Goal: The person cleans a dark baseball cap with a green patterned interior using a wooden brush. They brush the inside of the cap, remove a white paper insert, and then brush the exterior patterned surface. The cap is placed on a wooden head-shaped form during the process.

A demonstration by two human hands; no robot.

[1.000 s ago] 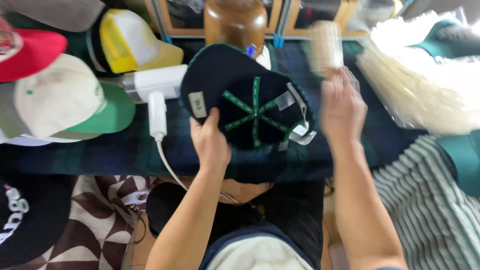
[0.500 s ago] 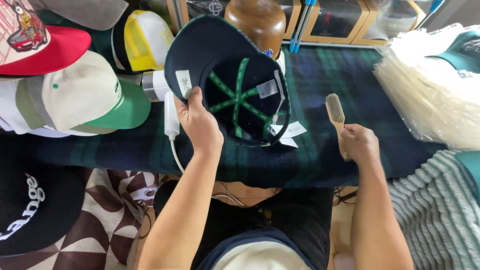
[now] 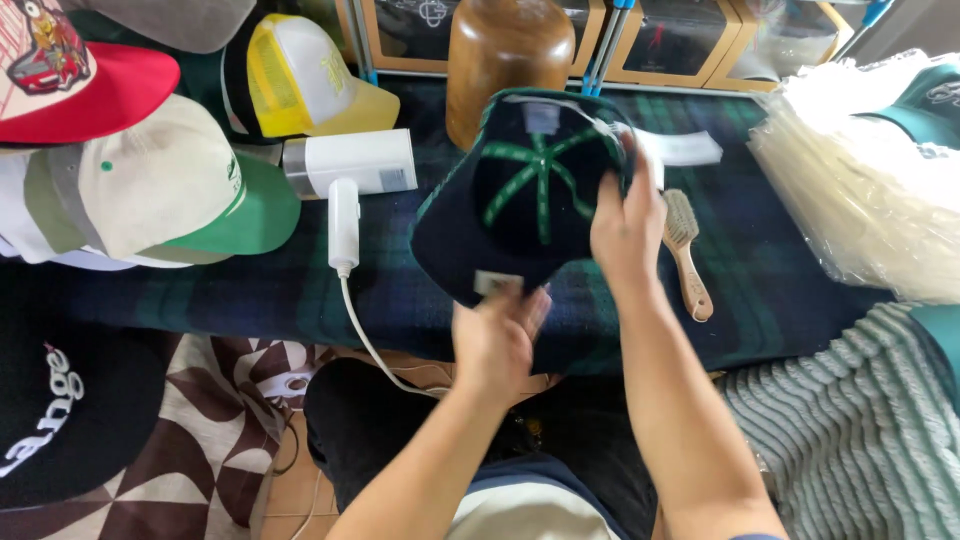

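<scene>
A dark navy cap [image 3: 520,200] with green inner seam tape is held upside down over the plaid table [image 3: 240,290]. My left hand [image 3: 497,335] grips its brim at the near edge. My right hand [image 3: 628,225] holds the crown's right side near the white paper tags. A small wooden brush [image 3: 684,245] lies on the cloth just right of my right hand.
A wooden hat block [image 3: 505,55] stands behind the cap. A white handheld steamer [image 3: 350,175] with its cord lies to the left. Several caps, one yellow [image 3: 290,75], one cream and green [image 3: 160,190], one red [image 3: 70,75], fill the left. Clear plastic bags [image 3: 850,180] are piled at right.
My right hand set the brush down on the cloth and took hold of the cap. The cap turned so its brim now points toward me, and my left hand shifted to the brim.
</scene>
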